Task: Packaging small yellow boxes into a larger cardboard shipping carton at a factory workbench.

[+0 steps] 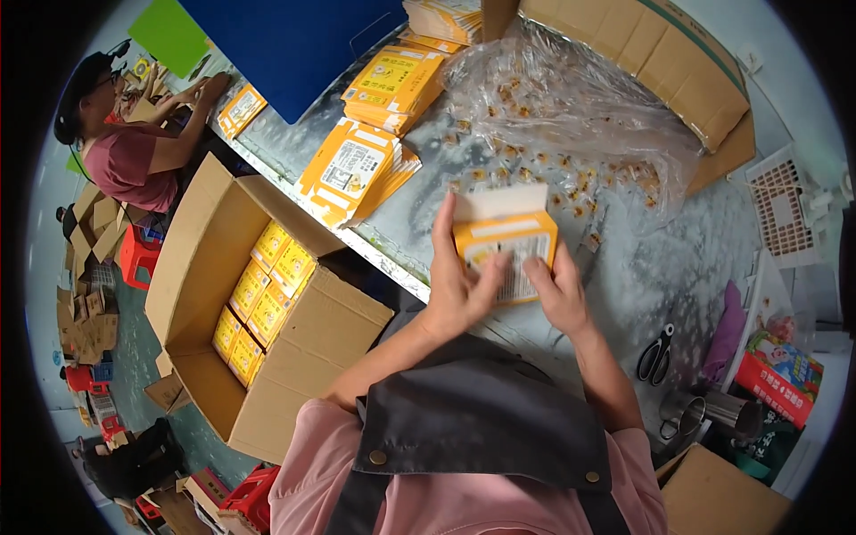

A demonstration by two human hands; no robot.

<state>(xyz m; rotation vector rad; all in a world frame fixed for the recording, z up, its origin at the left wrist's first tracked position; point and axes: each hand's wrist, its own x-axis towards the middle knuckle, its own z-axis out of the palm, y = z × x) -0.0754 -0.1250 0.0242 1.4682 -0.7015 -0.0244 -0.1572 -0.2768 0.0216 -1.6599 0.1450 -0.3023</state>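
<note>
Between my two hands, above the table, is a small yellow and white carton [508, 248] with its white top flap standing up. My left hand [462, 272] wraps the carton's left side, thumb across its printed face. On the right side my right hand [560, 290] grips it, thumb also on the front. Flat unfolded cartons [357, 169] lie in a stack to the left, with another stack [395, 80] behind it. Small brown-and-clear wrapped pieces [571, 183] are scattered on the table beyond my hands, partly beside a large clear plastic bag [571, 98].
An open cardboard box [312, 357] at left holds rows of filled yellow cartons [267, 299]. Black scissors [657, 355] and metal cups [713, 412] lie at right. A tipped cardboard box [642, 53] stands at the back. Another person [134, 165] works at far left.
</note>
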